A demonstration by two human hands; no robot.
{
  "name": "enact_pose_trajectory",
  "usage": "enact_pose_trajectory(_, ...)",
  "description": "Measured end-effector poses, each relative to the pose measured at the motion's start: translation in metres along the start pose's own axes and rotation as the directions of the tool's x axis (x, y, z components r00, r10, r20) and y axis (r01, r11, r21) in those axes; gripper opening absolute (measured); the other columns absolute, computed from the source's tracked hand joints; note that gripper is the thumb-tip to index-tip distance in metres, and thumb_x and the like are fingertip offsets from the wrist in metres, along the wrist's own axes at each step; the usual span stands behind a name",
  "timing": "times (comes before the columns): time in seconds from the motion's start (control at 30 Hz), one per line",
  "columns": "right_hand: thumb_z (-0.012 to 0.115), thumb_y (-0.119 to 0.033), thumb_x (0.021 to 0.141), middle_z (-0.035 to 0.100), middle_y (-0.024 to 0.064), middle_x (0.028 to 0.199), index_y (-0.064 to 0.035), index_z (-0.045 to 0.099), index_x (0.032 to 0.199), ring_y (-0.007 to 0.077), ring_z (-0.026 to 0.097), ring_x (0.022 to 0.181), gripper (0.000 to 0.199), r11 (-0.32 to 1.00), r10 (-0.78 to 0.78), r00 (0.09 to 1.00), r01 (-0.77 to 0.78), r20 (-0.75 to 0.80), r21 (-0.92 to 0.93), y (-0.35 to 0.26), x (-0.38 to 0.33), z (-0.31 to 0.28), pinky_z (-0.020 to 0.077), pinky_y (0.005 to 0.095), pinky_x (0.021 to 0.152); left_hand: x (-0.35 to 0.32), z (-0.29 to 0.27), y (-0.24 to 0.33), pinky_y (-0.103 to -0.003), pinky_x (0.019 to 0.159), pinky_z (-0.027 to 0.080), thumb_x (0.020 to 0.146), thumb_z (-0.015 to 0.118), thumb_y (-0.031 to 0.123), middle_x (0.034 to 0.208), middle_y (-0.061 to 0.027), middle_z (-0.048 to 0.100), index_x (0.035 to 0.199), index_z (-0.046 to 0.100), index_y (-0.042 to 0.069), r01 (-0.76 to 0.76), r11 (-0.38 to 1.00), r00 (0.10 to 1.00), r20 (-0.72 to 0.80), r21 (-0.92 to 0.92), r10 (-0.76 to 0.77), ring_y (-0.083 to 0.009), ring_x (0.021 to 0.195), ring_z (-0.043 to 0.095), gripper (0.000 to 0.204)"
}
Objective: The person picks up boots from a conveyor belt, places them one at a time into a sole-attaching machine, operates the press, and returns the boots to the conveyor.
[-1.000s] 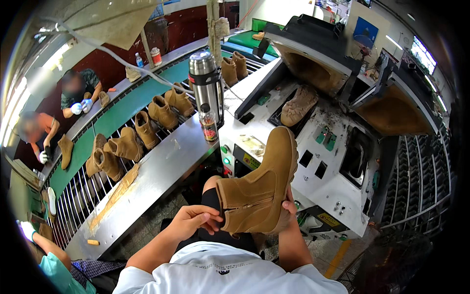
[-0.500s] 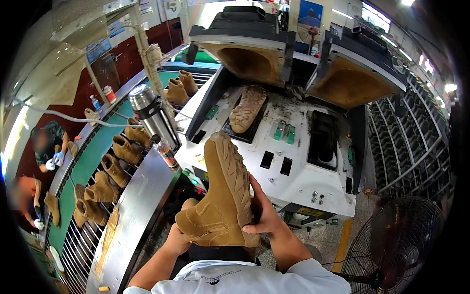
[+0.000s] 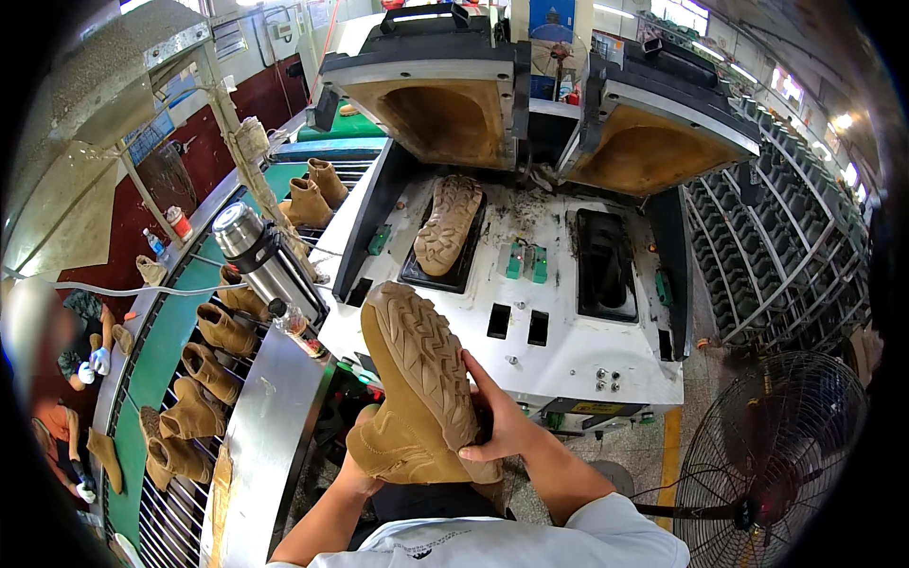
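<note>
I hold a tan suede boot (image 3: 417, 388) in front of me, its lugged sole turned up and toward me. My right hand (image 3: 502, 426) grips the side of the sole near the heel. My left hand (image 3: 355, 473) supports the boot's shaft from below and is mostly hidden by it. Ahead stands a white press machine (image 3: 568, 331) with two raised tan-lined mould lids. Another boot, sole up (image 3: 447, 225), lies in its left bay. The right bay (image 3: 604, 260) is dark, and I cannot make out anything inside.
A conveyor with a green belt (image 3: 156, 364) runs along my left, carrying several tan boots (image 3: 204, 364). A steel flask (image 3: 260, 260) stands on the metal ledge beside it. People work at far left (image 3: 76, 350). A floor fan (image 3: 776, 454) stands at lower right, racks behind it.
The boot has turned from upright with the toe sideways to sole up. My view has swung right, from the conveyor toward the press machine. Both hands have stayed on the boot.
</note>
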State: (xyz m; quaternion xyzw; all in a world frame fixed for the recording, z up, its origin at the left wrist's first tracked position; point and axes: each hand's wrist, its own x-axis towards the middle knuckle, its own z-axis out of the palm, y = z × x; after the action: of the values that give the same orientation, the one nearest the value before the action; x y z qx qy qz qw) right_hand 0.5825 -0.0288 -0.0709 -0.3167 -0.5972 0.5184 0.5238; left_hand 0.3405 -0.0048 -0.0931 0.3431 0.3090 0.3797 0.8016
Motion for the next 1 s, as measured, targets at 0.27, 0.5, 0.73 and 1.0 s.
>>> enact_pose_trajectory(0.27, 0.083, -0.037, 0.065, 0.006, 0.0225, 0.157, -0.0025, -0.017, 0.149, 0.0303, 0.013, 0.145, 0.135, 0.878, 0.214, 0.977, -0.201, -0.018, -0.434, -0.038, 0.017, -0.016, 0.0136, 0.0378, 0.116, 0.033, -0.019, -0.009, -0.041, 0.099, 0.048, 0.094, 0.058, 0.03, 0.132, -0.0116, 0.053, 0.139, 0.041, 0.006, 0.053, 0.998, 0.975, 0.217, -0.038, -0.044, -0.0246, 0.117, 0.057, 0.054)
enact_pose_trajectory(0.5, 0.088, -0.026, 0.059, 0.024, 0.0193, 0.151, -0.0062, -0.007, 0.152, 0.0281, 0.025, 0.14, 0.135, 0.945, 0.315, 0.915, -0.328, -0.254, -0.012, -0.041, -0.032, -0.039, 0.019, 0.0399, 0.114, 0.059, 0.013, -0.033, -0.038, 0.105, 0.042, 0.095, 0.058, 0.018, 0.137, -0.0113, 0.05, 0.14, 0.041, 0.004, 0.228, 0.97, 0.911, 0.372, -0.086, -0.181, -0.0227, 0.126, 0.05, 0.05)
enact_pose_trajectory(0.73, 0.089, -0.008, 0.048, 0.041, 0.0208, 0.138, -0.0175, 0.003, 0.154, 0.0312, 0.051, 0.118, 0.137, 0.995, 0.028, 0.789, -0.078, -0.613, -0.055, -0.058, -0.079, -0.099, 0.0443, 0.0428, 0.099, 0.1, 0.023, -0.066, -0.027, 0.078, 0.049, 0.094, 0.058, 0.008, 0.092, -0.0045, 0.065, 0.102, 0.065, -0.003, 0.014, 0.983, 0.955, 0.29, 0.182, -0.067, -0.0121, 0.085, 0.06, 0.015)
enact_pose_trajectory(1.0, 0.071, 0.006, 0.058, 0.054, 0.0206, 0.124, -0.0125, 0.02, 0.152, 0.029, 0.06, 0.102, 0.109, 0.805, -0.019, 0.487, -0.511, -0.873, -0.302, -0.129, -0.042, -0.257, 0.0517, 0.037, 0.082, 0.067, -0.138, -0.174, -0.031, 0.06, 0.05, 0.083, 0.063, 0.01, 0.07, -0.009, 0.066, 0.084, 0.068, 0.002, -0.094, 0.56, 0.948, -0.097, 0.823, 0.302, -0.0191, 0.063, 0.064, 0.009)
